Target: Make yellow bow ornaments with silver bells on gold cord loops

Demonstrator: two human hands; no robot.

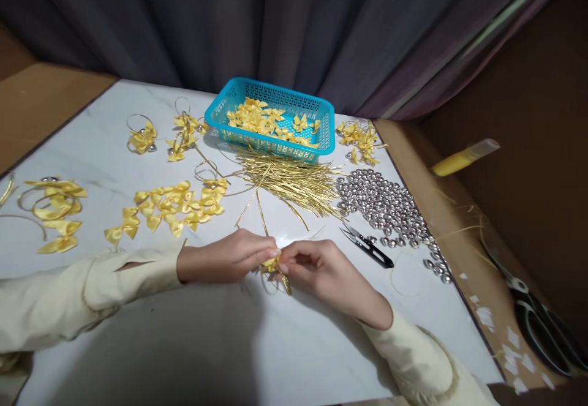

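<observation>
My left hand point(239, 257) is closed on a small yellow ribbon bow point(271, 264) near the middle of the table. Facing it, my right hand point(321, 269) pinches the same bow at its right edge. A gold metallic tie point(286, 285) sticks out below the right fingertips; exactly how the fingers grip it is hidden. Part of a thin ring shows beneath the bow. Just beyond the hands lies a pile of gold ties point(289, 182). Black thread snips point(367, 247) rest to the right of my right hand.
A blue basket point(328, 127) of yellow bows stands at the back. Loose bows point(174, 207) and bow-trimmed rings point(143, 138) lie on the left. Silver bells or beads point(386, 204) are heaped at right. Scissors point(542, 326) and a yellow tube point(463, 158) lie beyond the white tabletop's right edge.
</observation>
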